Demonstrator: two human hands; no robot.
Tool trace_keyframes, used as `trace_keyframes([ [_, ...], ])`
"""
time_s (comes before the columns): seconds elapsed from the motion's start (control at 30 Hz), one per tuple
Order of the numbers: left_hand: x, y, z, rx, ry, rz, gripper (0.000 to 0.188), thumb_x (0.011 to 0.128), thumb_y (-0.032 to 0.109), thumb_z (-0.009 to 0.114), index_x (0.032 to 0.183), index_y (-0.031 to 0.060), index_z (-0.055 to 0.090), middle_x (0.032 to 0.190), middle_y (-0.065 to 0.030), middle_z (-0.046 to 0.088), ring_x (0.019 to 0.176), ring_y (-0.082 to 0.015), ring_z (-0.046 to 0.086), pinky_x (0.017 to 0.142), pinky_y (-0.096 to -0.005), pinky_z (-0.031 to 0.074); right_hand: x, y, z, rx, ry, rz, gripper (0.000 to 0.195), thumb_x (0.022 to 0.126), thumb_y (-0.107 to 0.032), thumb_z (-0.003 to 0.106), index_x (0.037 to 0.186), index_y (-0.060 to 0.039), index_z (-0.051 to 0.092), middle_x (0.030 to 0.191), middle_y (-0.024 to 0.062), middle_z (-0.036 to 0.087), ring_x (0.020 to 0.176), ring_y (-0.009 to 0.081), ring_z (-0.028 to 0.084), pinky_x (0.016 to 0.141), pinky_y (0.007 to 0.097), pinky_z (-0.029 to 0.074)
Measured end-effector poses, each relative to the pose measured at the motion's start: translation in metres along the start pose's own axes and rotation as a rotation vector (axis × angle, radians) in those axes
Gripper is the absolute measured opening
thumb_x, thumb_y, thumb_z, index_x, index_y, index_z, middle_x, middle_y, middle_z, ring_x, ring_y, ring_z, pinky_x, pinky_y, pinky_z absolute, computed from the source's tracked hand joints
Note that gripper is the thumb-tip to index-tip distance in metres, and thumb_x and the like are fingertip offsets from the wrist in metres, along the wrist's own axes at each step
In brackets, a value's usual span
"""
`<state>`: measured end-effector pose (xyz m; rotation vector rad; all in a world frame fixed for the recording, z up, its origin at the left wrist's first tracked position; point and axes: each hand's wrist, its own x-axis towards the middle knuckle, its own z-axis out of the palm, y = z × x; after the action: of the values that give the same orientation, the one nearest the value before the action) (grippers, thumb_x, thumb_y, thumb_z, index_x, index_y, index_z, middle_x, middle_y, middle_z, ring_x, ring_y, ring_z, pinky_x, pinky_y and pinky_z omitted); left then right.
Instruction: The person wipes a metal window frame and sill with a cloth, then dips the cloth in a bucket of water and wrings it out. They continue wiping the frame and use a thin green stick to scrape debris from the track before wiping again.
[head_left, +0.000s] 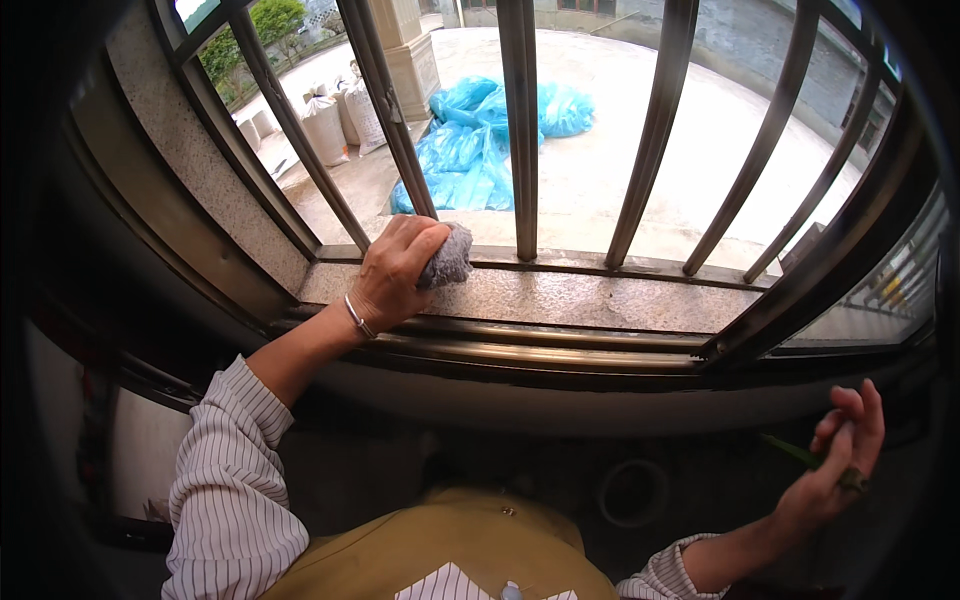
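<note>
My left hand (397, 270) grips a bunched grey cloth (448, 257) at the foot of a metal window bar. The cloth rests at the bottom rail of the window grille (570, 262), by the speckled stone sill (525, 294). A bracelet circles the left wrist. Off to the lower right, my right hand (836, 457) is raised below the window, its fingers partly curled around a thin green item (791, 450), perhaps a leaf or stem. Between the two hands runs the metal sliding-window track (540, 352).
Upright metal bars (521, 135) cross the opening. Outside lie blue plastic sheeting (469, 150) and several filled sacks (326, 127) beside a pillar (409, 56). A sliding window frame (817, 277) stands at the right. Under the sill, a round container (632, 493) sits in shadow.
</note>
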<state>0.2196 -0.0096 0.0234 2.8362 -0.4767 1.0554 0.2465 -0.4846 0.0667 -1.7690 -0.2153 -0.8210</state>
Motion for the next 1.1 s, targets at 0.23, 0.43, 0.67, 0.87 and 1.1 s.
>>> trace_keyframes([
  [0.23,0.027,0.013,0.07,-0.332,-0.121,-0.231,0.062,0.071,-0.005,0.073,0.128,0.0002,0.049,0.125,-0.0207,0.055,0.119,-0.0411,0.054,0.103,-0.0435,0.046,-0.026,0.035,0.105,-0.293,0.044,-0.254,0.047,0.107,-0.02,0.043,0.15,-0.0019,0.04,0.132,0.0177,0.046,0.117,0.0236,0.052,0.094,0.0358,0.047],
  [0.43,0.03,-0.001,0.067,-0.224,-0.37,-0.109,0.062,0.07,0.006,0.076,0.127,0.0019,0.052,0.127,-0.0175,0.056,0.114,-0.0393,0.055,0.101,-0.0433,0.047,-0.036,0.073,0.127,-0.372,0.242,-0.436,0.048,0.107,-0.019,0.044,0.152,-0.001,0.038,0.14,0.0198,0.042,0.122,0.0278,0.051,0.099,0.0373,0.046],
  [0.67,0.011,0.013,0.017,-0.123,-0.551,-0.089,0.057,0.067,-0.001,0.076,0.121,0.0042,0.059,0.123,-0.0134,0.058,0.115,-0.035,0.056,0.098,-0.0422,0.049,-0.036,0.08,0.126,-0.433,0.236,-0.465,0.047,0.106,-0.017,0.044,0.15,0.0007,0.04,0.144,0.0216,0.04,0.122,0.029,0.052,0.101,0.0382,0.046],
  [0.87,0.004,0.005,0.015,-0.262,-0.369,-0.197,0.051,0.076,0.006,0.078,0.123,0.001,0.059,0.124,-0.0176,0.058,0.119,-0.0356,0.058,0.105,-0.0418,0.046,-0.036,0.087,0.131,-0.35,0.273,-0.462,0.049,0.106,-0.018,0.044,0.151,0.0003,0.037,0.144,0.0229,0.04,0.125,0.0315,0.05,0.102,0.0399,0.045],
  [1.1,0.031,0.024,0.044,-0.119,-0.539,-0.18,0.06,0.075,0.012,0.08,0.13,0.002,0.057,0.133,-0.0158,0.056,0.121,-0.0365,0.054,0.103,-0.044,0.046,-0.036,0.085,0.131,-0.339,0.274,-0.483,0.048,0.106,-0.016,0.044,0.15,0.0012,0.038,0.145,0.0237,0.041,0.13,0.0335,0.047,0.106,0.0421,0.042],
])
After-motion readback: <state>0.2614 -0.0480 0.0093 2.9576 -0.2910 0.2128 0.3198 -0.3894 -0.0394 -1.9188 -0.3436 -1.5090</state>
